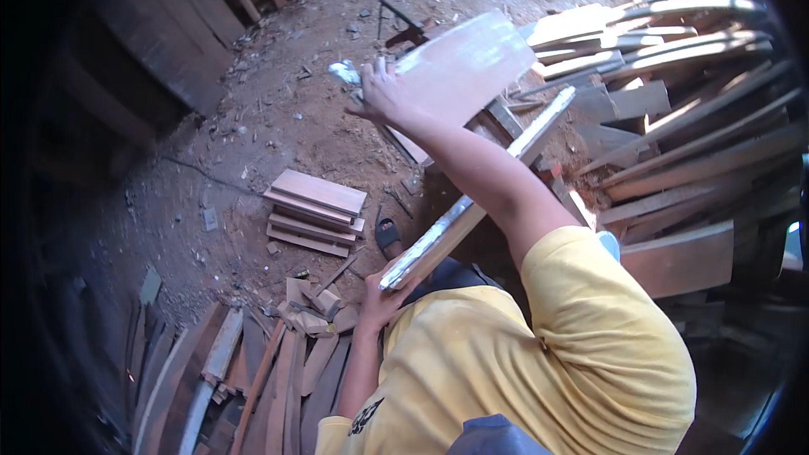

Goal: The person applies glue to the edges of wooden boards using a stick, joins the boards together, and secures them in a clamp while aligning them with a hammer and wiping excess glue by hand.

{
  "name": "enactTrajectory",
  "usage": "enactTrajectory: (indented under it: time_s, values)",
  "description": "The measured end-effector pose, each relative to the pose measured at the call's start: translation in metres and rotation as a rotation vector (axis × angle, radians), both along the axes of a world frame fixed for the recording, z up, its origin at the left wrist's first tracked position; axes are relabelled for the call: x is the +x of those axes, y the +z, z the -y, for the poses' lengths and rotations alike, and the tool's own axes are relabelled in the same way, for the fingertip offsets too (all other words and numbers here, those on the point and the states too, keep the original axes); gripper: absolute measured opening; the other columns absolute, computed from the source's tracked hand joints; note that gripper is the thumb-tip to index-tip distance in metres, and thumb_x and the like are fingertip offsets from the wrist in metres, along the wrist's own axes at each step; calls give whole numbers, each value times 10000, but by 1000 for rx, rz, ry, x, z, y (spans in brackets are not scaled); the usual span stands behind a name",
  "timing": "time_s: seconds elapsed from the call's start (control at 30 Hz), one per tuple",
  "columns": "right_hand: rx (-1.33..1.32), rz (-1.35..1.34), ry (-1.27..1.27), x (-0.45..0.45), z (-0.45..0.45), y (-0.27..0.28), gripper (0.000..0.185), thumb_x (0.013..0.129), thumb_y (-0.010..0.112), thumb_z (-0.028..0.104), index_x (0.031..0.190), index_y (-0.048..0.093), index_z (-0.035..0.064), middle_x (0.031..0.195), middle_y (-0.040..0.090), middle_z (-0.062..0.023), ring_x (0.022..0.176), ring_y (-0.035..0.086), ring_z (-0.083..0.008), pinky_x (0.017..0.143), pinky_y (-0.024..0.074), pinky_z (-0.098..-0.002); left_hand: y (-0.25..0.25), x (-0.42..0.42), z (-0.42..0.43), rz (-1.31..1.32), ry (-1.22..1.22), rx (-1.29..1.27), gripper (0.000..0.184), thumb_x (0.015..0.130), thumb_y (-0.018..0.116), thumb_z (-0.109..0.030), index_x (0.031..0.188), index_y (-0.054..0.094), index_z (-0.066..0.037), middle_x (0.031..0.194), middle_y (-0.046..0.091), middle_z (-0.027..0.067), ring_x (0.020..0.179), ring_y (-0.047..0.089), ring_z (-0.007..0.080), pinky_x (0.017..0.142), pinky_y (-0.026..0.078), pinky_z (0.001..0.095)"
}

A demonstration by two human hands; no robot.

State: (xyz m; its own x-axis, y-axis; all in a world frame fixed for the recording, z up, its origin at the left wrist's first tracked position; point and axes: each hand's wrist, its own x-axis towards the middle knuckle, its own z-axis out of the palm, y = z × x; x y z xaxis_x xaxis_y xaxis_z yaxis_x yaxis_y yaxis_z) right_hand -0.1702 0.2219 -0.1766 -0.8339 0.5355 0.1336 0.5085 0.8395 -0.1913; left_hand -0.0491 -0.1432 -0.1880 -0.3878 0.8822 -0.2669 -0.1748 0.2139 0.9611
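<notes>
Wooden strip point(444, 234): with whitish edge, held slanting, below and right of the wide board point(472, 63).
Left hand point(381, 302): closed around the strip's lower end.
Right hand point(385, 91): fingers bent, beside the wide board's left end; whether it grips something, I cannot tell.
Stacked slats point(318, 193): below and left of the wide board.

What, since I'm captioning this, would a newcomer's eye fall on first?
Probably the yellow T-shirt, filling the lower middle, then the white-edged plank slanting above it, its lower end in the left hand. Farther up, the right hand is beside a broad board.
</notes>
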Motion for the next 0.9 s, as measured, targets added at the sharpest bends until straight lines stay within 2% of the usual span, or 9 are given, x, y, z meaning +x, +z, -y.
enactTrajectory:
  time_s: [0.1,0.17,0.3,0.4,0.57,0.63,0.77,0.83,0.9]
  values:
    - [-433,-126,-92,18,-14,66,743,977,589,601,1293,475,-61,1213,533,-268,1080,594,-393,898,519,-531,8,8,16,128,68,-158,493,904,836,-174,1320,669,32,1175,762,107,1034,683,128,915,546,311]
    - [-602,-152,-82,86,-7,157,570,1016,428,434,1265,498,-73,1226,568,-308,1071,613,-414,928,514,-516,29,7,33,62,118,-137,477,892,854,-176,1288,687,31,1141,760,90,994,677,133,889,544,306]
    - [-849,-315,-187,224,-14,191,318,1044,412,331,1084,495,26,975,588,-144,853,577,-270,776,482,-439,61,6,73,36,186,-257,470,873,874,-151,1264,690,32,1122,750,85,1011,674,150,885,549,324]
    - [-1153,-478,-203,315,-1,194,219,1065,409,321,1072,466,109,883,514,-22,687,471,-100,601,423,-296,80,12,80,-17,181,-323,478,864,880,-128,1270,684,31,1146,736,90,1036,673,166,909,553,339]
    - [-1381,-815,-333,413,21,151,250,1072,424,330,1144,496,102,880,513,-14,667,471,-73,602,439,-241,99,35,78,-167,187,-282,510,865,879,-116,1302,663,33,1197,725,107,1069,680,187,938,556,348]
    - [-1217,-946,-420,434,15,128,285,1066,433,295,1226,490,66,820,552,-5,612,478,-75,584,446,-225,109,43,76,-184,177,-286,517,867,874,-106,1315,656,30,1226,720,115,1084,680,195,944,553,345]
    - [-1136,-1185,-471,449,-9,71,198,1071,541,133,1220,478,18,858,616,-31,717,599,-90,676,523,-255,123,61,73,-239,165,-303,522,876,861,-87,1336,644,30,1260,708,136,1117,671,203,975,536,340]
    - [-1116,-1170,-496,448,-20,46,169,1071,566,95,1195,473,27,926,646,-52,753,629,-94,699,545,-275,135,75,69,-213,178,-268,527,880,855,-80,1346,636,34,1273,702,144,1134,665,203,991,527,341]
    - [-918,-1146,-445,432,-34,30,192,1044,616,113,1175,499,36,971,626,-58,763,628,-91,674,561,-264,147,83,63,-135,226,-346,542,889,842,-63,1368,612,45,1304,687,154,1177,647,204,1025,506,349]
